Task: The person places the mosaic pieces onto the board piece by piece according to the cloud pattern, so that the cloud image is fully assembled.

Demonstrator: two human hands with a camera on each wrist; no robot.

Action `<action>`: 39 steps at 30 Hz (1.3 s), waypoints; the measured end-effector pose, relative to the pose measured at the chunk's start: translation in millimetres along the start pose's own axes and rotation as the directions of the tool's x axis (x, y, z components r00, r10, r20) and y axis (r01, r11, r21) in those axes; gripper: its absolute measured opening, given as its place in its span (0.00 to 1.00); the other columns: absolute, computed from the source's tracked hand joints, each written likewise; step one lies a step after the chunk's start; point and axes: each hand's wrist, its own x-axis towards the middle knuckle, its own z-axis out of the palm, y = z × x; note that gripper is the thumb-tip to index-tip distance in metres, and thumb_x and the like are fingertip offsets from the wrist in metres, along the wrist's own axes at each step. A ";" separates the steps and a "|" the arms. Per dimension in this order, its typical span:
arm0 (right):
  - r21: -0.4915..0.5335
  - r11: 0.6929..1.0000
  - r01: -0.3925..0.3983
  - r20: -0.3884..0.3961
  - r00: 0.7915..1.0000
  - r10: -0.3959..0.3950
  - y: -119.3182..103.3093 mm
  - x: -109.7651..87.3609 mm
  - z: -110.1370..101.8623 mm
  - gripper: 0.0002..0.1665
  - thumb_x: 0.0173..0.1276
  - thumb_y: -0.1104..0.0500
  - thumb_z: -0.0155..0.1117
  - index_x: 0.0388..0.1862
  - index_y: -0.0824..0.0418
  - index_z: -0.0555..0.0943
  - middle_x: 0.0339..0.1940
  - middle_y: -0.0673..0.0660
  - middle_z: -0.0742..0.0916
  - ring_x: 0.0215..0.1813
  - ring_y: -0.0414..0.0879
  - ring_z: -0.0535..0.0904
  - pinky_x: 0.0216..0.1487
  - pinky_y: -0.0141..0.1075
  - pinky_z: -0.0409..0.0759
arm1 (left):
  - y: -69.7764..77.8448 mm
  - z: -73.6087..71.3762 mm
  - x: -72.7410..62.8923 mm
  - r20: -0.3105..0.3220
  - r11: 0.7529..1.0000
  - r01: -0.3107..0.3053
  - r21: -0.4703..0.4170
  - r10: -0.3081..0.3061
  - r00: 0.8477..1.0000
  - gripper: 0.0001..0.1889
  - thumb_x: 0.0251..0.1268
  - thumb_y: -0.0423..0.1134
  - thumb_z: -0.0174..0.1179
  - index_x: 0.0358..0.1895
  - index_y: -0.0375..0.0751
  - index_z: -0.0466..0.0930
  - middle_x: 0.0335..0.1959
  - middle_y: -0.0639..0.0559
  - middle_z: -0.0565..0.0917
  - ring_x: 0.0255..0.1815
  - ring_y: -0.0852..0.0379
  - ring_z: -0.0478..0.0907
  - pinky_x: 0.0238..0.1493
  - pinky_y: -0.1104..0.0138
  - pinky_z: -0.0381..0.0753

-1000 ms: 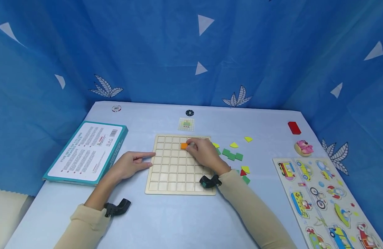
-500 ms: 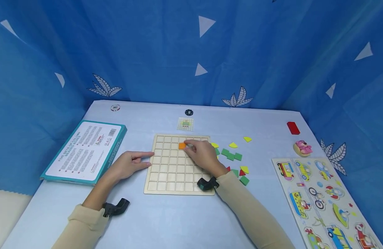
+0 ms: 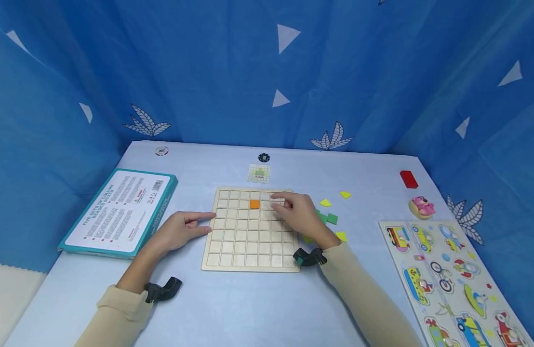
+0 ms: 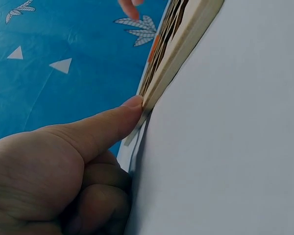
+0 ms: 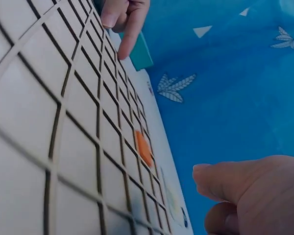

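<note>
A wooden grid board (image 3: 241,248) lies on the table, with an orange square tile (image 3: 254,204) seated in one cell of its second row from the far side. My left hand (image 3: 183,230) touches the board's left edge with a straight index finger and the thumb, its other fingers tucked in. Over the board's right part hovers my right hand (image 3: 299,212), thumb and index finger apart with nothing between them. The right wrist view shows this right hand (image 5: 255,193) away from the orange tile (image 5: 143,148). In the left wrist view, a fingertip meets the board's rim (image 4: 181,54).
Green squares (image 3: 332,219) and yellow quarter-round pieces (image 3: 325,203) lie right of the board, partly behind the right arm. A small pattern card (image 3: 259,173) lies beyond it. A teal box (image 3: 119,212) sits left; a vehicle puzzle board (image 3: 442,301), pink toy (image 3: 422,206) and red block (image 3: 408,179) sit right.
My right hand has let go of the orange tile and moved right, away from it. The tile now sits flat in its cell. My left hand stays at the board's edge.
</note>
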 end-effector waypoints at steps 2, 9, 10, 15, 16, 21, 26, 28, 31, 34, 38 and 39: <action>-0.019 1.000 -0.014 -0.025 1.000 0.014 6.2 -5.5 -11.7 0.18 0.73 0.51 0.68 0.58 0.54 0.86 0.14 0.49 0.68 0.16 0.45 0.63 0.21 0.36 0.61 | 0.3 0.0 0.0 -0.001 1.000 0.003 0.003 -0.003 1.000 0.22 0.67 0.45 0.70 0.64 0.52 0.84 0.15 0.54 0.66 0.18 0.56 0.62 0.24 0.65 0.63; -0.056 0.989 -0.138 -0.193 0.973 0.125 51.0 -17.0 -75.4 0.18 0.74 0.51 0.68 0.59 0.55 0.86 0.18 0.54 0.71 0.21 0.51 0.68 0.22 0.38 0.64 | 1.0 0.7 2.0 0.003 1.000 0.001 -0.005 -0.001 1.000 0.22 0.67 0.45 0.69 0.64 0.51 0.83 0.15 0.54 0.67 0.18 0.56 0.62 0.24 0.65 0.63; -0.057 0.983 -0.175 -0.206 0.965 0.160 59.7 -18.0 -84.2 0.19 0.74 0.51 0.67 0.60 0.55 0.85 0.19 0.55 0.71 0.22 0.52 0.68 0.22 0.38 0.65 | 0.9 0.8 2.3 0.004 1.000 0.003 -0.008 -0.002 1.000 0.22 0.67 0.45 0.69 0.64 0.51 0.83 0.15 0.54 0.67 0.18 0.56 0.62 0.24 0.65 0.63; -0.101 0.939 -0.328 -0.161 0.937 0.310 98.1 -25.3 -114.6 0.21 0.76 0.56 0.63 0.65 0.55 0.82 0.23 0.58 0.72 0.27 0.54 0.69 0.26 0.38 0.67 | -1.0 1.1 2.1 0.006 1.000 0.015 -0.010 -0.015 1.000 0.22 0.67 0.46 0.70 0.64 0.53 0.83 0.16 0.54 0.67 0.18 0.56 0.63 0.24 0.65 0.63; -0.114 0.930 -0.350 -0.151 0.931 0.332 103.6 -26.7 -117.2 0.21 0.77 0.57 0.62 0.66 0.55 0.81 0.23 0.58 0.72 0.27 0.54 0.69 0.27 0.38 0.68 | -1.4 1.0 1.6 0.004 1.000 0.019 -0.008 -0.019 1.000 0.22 0.67 0.47 0.70 0.64 0.53 0.83 0.15 0.54 0.67 0.18 0.56 0.63 0.24 0.65 0.63; -0.148 0.902 -0.405 -0.159 0.910 0.382 122.7 -32.1 -120.1 0.23 0.78 0.58 0.60 0.69 0.58 0.78 0.24 0.59 0.73 0.30 0.54 0.70 0.32 0.39 0.69 | -2.5 1.9 -1.3 0.004 1.000 0.022 -0.016 -0.022 1.000 0.23 0.66 0.47 0.70 0.64 0.52 0.83 0.15 0.54 0.67 0.18 0.56 0.63 0.24 0.65 0.64; -0.147 0.898 -0.415 -0.181 0.904 0.388 127.0 -34.2 -115.3 0.23 0.77 0.56 0.62 0.68 0.59 0.79 0.25 0.58 0.75 0.31 0.54 0.70 0.35 0.40 0.70 | -2.4 3.0 -2.0 0.003 1.000 0.006 -0.017 -0.006 1.000 0.22 0.66 0.46 0.70 0.63 0.51 0.84 0.15 0.54 0.67 0.18 0.56 0.63 0.24 0.65 0.64; -0.150 0.898 -0.414 -0.192 0.903 0.384 126.0 -33.9 -113.4 0.22 0.76 0.54 0.63 0.66 0.59 0.80 0.25 0.58 0.75 0.31 0.53 0.71 0.35 0.41 0.69 | -2.8 2.7 -1.2 0.001 1.000 -0.002 -0.013 0.002 1.000 0.22 0.67 0.46 0.70 0.63 0.52 0.84 0.15 0.54 0.67 0.18 0.56 0.63 0.24 0.65 0.64; -0.148 0.895 -0.420 -0.208 0.898 0.387 124.7 -32.9 -111.4 0.19 0.75 0.52 0.66 0.59 0.58 0.83 0.26 0.58 0.76 0.34 0.54 0.71 0.36 0.42 0.69 | -2.5 2.0 -0.2 -0.003 1.000 -0.006 -0.008 0.006 1.000 0.22 0.67 0.46 0.70 0.63 0.52 0.84 0.15 0.54 0.67 0.18 0.56 0.63 0.25 0.64 0.65; -0.137 0.896 -0.423 -0.203 0.897 0.392 124.6 -32.0 -109.7 0.18 0.72 0.48 0.69 0.52 0.58 0.84 0.29 0.58 0.76 0.37 0.54 0.71 0.37 0.42 0.70 | -2.1 1.1 0.2 -0.007 1.000 -0.008 -0.004 0.008 1.000 0.22 0.67 0.46 0.70 0.63 0.52 0.84 0.15 0.54 0.67 0.18 0.56 0.63 0.25 0.64 0.65; -0.128 0.904 -0.408 -0.185 0.905 0.382 125.9 -31.9 -109.5 0.19 0.70 0.45 0.70 0.50 0.57 0.84 0.30 0.58 0.77 0.38 0.53 0.71 0.37 0.41 0.70 | -1.0 0.7 0.3 -0.006 1.000 -0.008 -0.004 0.008 1.000 0.21 0.67 0.46 0.70 0.63 0.52 0.84 0.15 0.54 0.66 0.17 0.56 0.62 0.24 0.64 0.64; -0.126 0.907 -0.402 -0.184 0.908 0.376 126.2 -32.0 -109.7 0.20 0.70 0.45 0.71 0.52 0.57 0.84 0.29 0.58 0.76 0.37 0.53 0.71 0.36 0.41 0.70 | -0.7 0.8 0.4 -0.004 1.000 -0.007 -0.006 0.007 1.000 0.22 0.67 0.46 0.70 0.63 0.51 0.84 0.15 0.54 0.66 0.17 0.56 0.62 0.24 0.64 0.64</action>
